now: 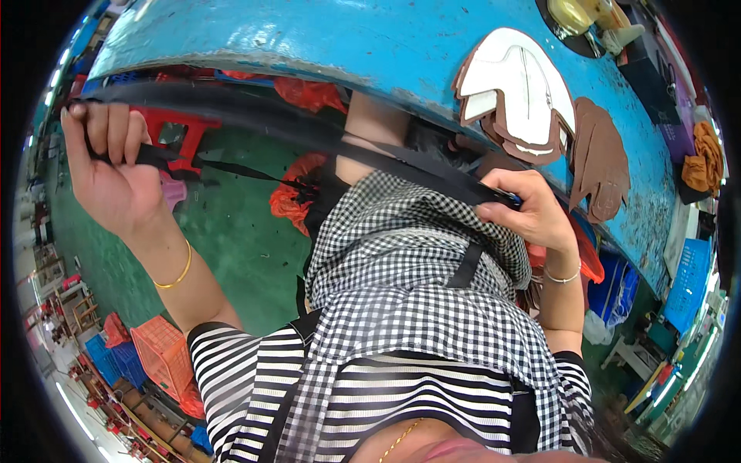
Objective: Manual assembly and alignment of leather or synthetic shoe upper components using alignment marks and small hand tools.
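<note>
A long black strip [309,130] stretches between my hands, above my lap and in front of the blue table edge. My left hand [117,162], raised at the far left, has its fingers curled round one end, and a loose black length hangs from it. At the right, my right hand [532,210] pinches the other end between thumb and fingers. A small dark, bluish thing shows at those fingertips, too little of it to name. Beyond that hand, white and brown shaped pieces [529,73] lie stacked on the blue table [309,35], beside plain brown pieces [600,154].
Under the table are red plastic bags [309,94] and a red stool [185,131]. An orange crate [162,351] stands on the green floor at the left. A blue basket [689,285] is at the right. An orange cloth [702,158] lies near the far right table edge.
</note>
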Tool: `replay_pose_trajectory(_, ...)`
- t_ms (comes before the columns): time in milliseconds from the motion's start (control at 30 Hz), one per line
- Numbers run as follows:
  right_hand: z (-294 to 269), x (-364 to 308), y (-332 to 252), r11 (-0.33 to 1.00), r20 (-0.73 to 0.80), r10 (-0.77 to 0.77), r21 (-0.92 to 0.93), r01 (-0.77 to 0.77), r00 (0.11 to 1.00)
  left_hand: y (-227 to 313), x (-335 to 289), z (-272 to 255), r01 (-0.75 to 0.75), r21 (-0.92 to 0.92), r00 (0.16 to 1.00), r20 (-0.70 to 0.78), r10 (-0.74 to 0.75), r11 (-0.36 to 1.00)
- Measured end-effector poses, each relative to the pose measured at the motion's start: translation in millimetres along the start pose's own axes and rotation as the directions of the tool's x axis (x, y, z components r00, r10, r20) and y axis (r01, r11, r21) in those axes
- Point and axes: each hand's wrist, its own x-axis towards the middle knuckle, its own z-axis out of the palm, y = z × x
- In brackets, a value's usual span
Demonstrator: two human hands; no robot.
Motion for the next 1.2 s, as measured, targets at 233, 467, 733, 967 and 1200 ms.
replay_pose_trajectory(233, -24.3, -5.0, -17.5, 0.994, -0.413, -0.024, 0.085, 0.065, 0.911, 36.2, 41.3, -16.7, -0.041, 0.374, 0.994, 0.109, 0.001, 0.927)
replay_pose_trajectory(467, -75.3, 10.8, -44.8, 0.832, -0.849, 0.011, 0.300, 0.466, 0.528, 38.3, 39.9, -73.9, 0.083, 0.973, 0.799, 0.065, -0.597, 0.216)
replay_pose_trajectory(733, -110.0, -10.6, -53.7, 0.838, -0.785, -0.180, 0.193, 0.510, 0.593, 33.1, 36.9, -88.0, -0.035, 0.943, 0.915, 0.164, -0.370, 0.331)
replay_pose_trajectory(967, -94.0, -27.4, -35.5, 0.983, -0.291, -0.125, -0.164, 0.079, 0.949, 87.2, 44.2, -132.5, 0.143, 0.551, 0.980, -0.196, -0.040, 0.822)
replay_pose_trajectory(1200, -31.0, -5.6, -44.9, 0.997, 0.001, 0.038, -0.070, -0.038, 0.999, 174.1, 30.2, -307.4, -0.202, 0.115, 0.793, -0.564, 0.231, 0.973)
